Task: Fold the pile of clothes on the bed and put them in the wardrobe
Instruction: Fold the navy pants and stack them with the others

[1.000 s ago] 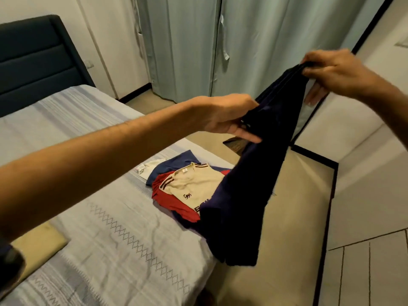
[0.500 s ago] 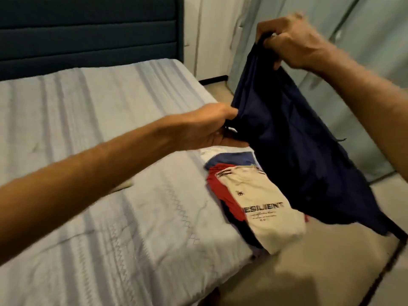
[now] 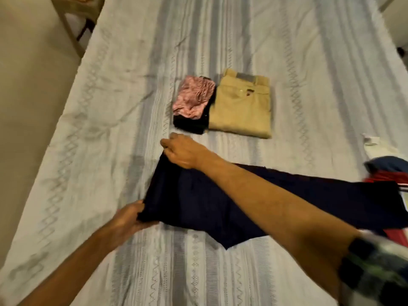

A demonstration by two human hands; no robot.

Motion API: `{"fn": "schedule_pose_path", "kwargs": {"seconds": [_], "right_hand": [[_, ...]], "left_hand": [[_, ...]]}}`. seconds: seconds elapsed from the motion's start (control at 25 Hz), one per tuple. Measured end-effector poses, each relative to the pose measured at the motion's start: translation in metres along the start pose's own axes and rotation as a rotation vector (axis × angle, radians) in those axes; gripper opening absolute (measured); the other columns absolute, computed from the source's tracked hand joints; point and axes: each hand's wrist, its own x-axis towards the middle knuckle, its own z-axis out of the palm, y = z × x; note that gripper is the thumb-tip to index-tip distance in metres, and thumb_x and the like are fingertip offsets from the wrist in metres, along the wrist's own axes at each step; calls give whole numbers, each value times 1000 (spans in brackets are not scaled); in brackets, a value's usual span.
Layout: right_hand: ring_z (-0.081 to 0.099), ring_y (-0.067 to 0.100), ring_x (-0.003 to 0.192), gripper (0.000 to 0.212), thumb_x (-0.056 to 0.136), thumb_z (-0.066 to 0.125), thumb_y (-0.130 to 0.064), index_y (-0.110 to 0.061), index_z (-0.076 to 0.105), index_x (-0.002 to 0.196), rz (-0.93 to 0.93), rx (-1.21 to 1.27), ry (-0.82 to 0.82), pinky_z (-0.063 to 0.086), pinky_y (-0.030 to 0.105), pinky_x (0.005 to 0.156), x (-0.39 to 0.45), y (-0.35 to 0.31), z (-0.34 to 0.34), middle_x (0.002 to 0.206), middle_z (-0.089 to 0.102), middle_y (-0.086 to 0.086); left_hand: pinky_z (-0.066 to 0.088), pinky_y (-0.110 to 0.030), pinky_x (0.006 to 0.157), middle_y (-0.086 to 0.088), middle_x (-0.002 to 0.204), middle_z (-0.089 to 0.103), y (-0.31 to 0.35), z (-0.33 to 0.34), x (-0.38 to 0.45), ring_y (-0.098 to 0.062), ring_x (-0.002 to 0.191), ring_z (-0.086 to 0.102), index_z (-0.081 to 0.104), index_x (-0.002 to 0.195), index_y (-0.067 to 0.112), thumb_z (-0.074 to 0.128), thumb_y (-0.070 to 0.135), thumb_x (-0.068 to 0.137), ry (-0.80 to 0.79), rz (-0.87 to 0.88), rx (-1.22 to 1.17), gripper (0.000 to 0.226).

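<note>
A dark navy garment (image 3: 198,202) lies spread flat across the striped bed sheet (image 3: 110,107), running off to the right. My left hand (image 3: 128,221) grips its near left corner. My right hand (image 3: 183,151) pinches its far left corner, with the arm crossing over the cloth. Beyond them sit folded khaki trousers (image 3: 240,109) and, to their left, a pink patterned piece (image 3: 194,96) on top of a folded black garment (image 3: 189,124).
A stack of red and blue folded clothes (image 3: 388,171) shows at the right edge, partly under the navy garment. A white scrap (image 3: 371,140) lies near it. The floor (image 3: 26,85) runs along the bed's left side, with a wooden frame (image 3: 72,25) at top left.
The navy garment was held up in the air by both hands; now it lies flat on the bed. The view has swung from the curtains and wardrobe side down onto the mattress.
</note>
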Motion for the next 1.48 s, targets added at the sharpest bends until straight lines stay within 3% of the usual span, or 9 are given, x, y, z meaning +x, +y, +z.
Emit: {"fn": "schedule_pose_path", "kwargs": {"seconds": [0.12,0.28,0.4,0.52,0.72,1.0,1.16,1.36,1.48], "right_hand": [[56,39,83,30,107,45,-17,-2,56,131,-25,56,-10,40,41,69,73,-55,90,98,48,16],[59,39,104,66,103,48,-13,-20,21,163,-42,186,-107,50,46,88,94,-81,152,135,48,20],[28,39,153,76,105,46,-28,-28,1,167,-78,14,-22,25,64,122,57,-63,185,170,22,15],[7,31,161,64,109,38,-41,-34,9,166,-89,-192,67,7,65,126,-15,0,195,175,10,6],[16,25,160,62,107,31,-49,-31,17,166,151,-388,32,15,68,122,-159,148,178,175,12,1],[39,26,152,62,105,35,-37,-26,21,164,11,-500,16,21,66,122,-233,284,120,169,30,6],[28,29,157,68,100,37,-28,-26,22,166,-120,-549,-50,22,68,120,-267,338,103,173,22,5],[3,21,162,76,100,12,-72,-38,-6,165,393,-363,-31,15,71,120,-363,466,76,174,-7,-13],[18,24,158,81,96,18,-77,-36,9,165,521,-327,-30,17,74,117,-413,519,53,173,10,-8]], "left_hand": [[57,-40,74,-13,80,78,-30,-89,54,-33,89,64,66,118,3,45,3,105,172,-36,-144,25],[51,-45,90,-11,95,74,-50,-148,79,-26,91,64,68,103,15,40,4,103,251,-17,-9,30],[49,-45,94,-10,109,73,-56,-157,86,-27,98,66,70,108,15,40,12,101,275,6,-112,31],[51,-39,87,-2,105,73,-66,-141,88,-22,97,67,68,111,15,52,39,101,315,72,-434,31],[50,-42,110,-3,105,68,-123,-77,65,-24,112,69,62,114,18,60,49,95,476,241,-894,36],[56,-43,101,1,119,77,-210,132,44,-19,110,74,66,124,27,75,45,93,232,106,-330,37],[64,-37,83,-19,117,76,-227,202,61,-32,105,75,62,136,7,75,29,96,460,135,-484,47],[59,-30,90,-20,132,68,-246,239,64,-22,111,71,60,138,6,65,34,103,564,159,-766,45],[51,-36,104,-13,130,70,-232,304,69,-21,118,70,62,134,14,68,39,99,388,125,-659,43]]}}
